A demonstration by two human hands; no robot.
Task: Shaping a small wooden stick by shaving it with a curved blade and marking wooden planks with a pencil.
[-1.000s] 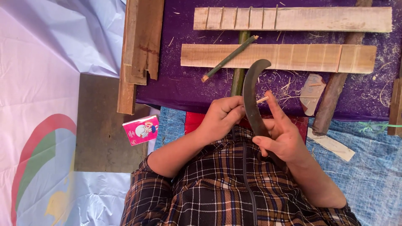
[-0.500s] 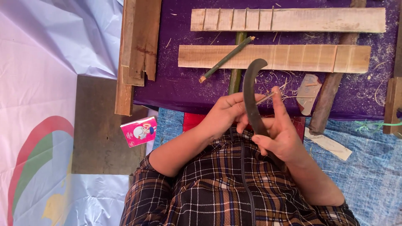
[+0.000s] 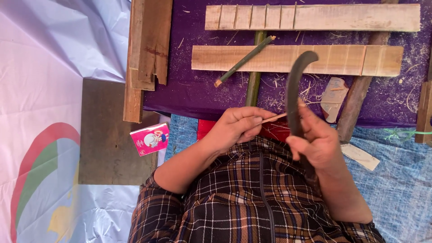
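Package: small pink carton (image 3: 150,138) with a printed picture, lying flat and slightly tilted at the edge of a dark grey board (image 3: 105,135), left of the person's forearm
Sheet: white plastic banner (image 3: 49,90) with red, green and yellow curved shapes, spread at far left
Left hand (image 3: 237,127): clenched, pinching a thin pale sliver (image 3: 273,118) between thumb and fingers
Right hand (image 3: 319,141): clenched around the lower part of a dark curved blade (image 3: 293,96)
Blade axis: long axis near vertical in view, tip hooking away from the person, up and to the right over a notched wooden slat (image 3: 342,60)
Sliver: points toward the blade, its end touching it
Desk cover: purple cloth (image 3: 202,90) littered with shavings
Other: second notched slat (image 3: 315,17) farther off; green bamboo stick (image 3: 245,61) lying diagonally
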